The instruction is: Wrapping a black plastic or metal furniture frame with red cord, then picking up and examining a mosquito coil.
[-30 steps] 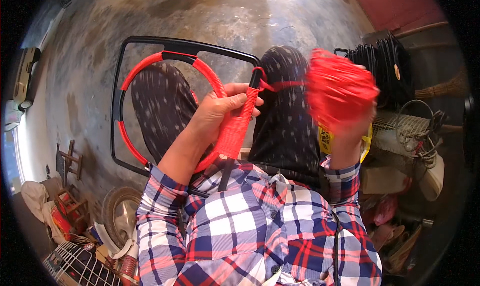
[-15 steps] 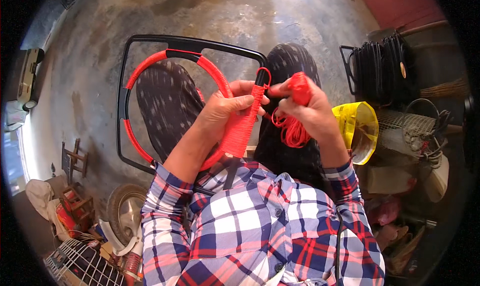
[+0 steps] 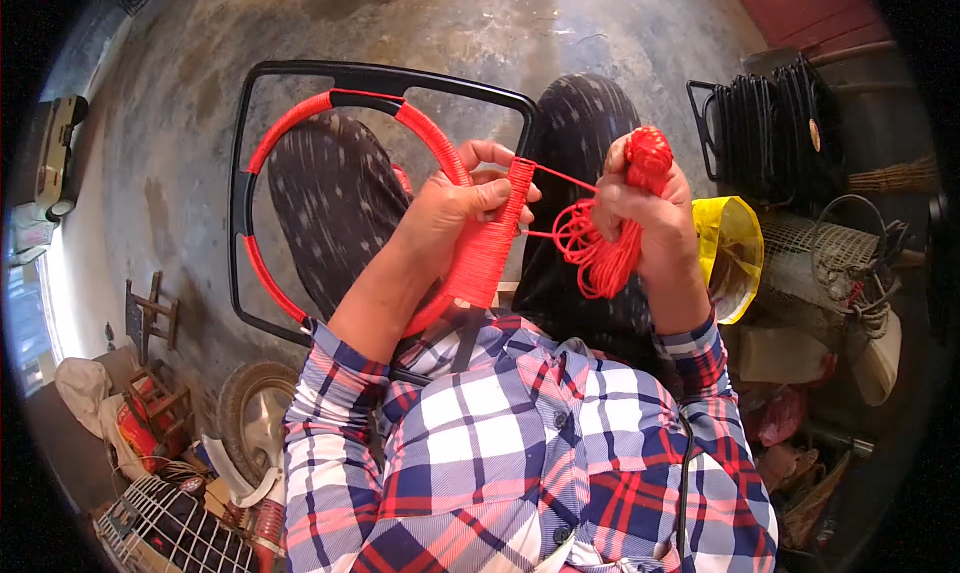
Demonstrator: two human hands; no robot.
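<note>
A black frame (image 3: 440, 81) with rounded corners rests over my lap. It carries a ring (image 3: 290, 128) partly covered in red cord, with bare black stretches between. My left hand (image 3: 435, 213) is closed around the frame's right side, at a tapering section (image 3: 482, 258) wound closely with red cord. My right hand (image 3: 662, 218) grips a bundle of red cord (image 3: 650, 151) whose loose loops hang below the palm. A strand (image 3: 562, 177) runs straight from the top of the winding to my right hand. Lower down, a second strand reaches the hanging loops.
At the right, several black frames (image 3: 770, 123) stand together beside a yellow bag (image 3: 732, 258) and a mesh roll (image 3: 800, 258). A wheel (image 3: 255, 413), a white wire rack (image 3: 180, 528) and a small wooden stool (image 3: 150, 318) are on the left.
My right hand has moved right with the cord bundle, and the strand to the winding is now straight. The loop around the section's black upper end has drawn in. My left hand stays put.
</note>
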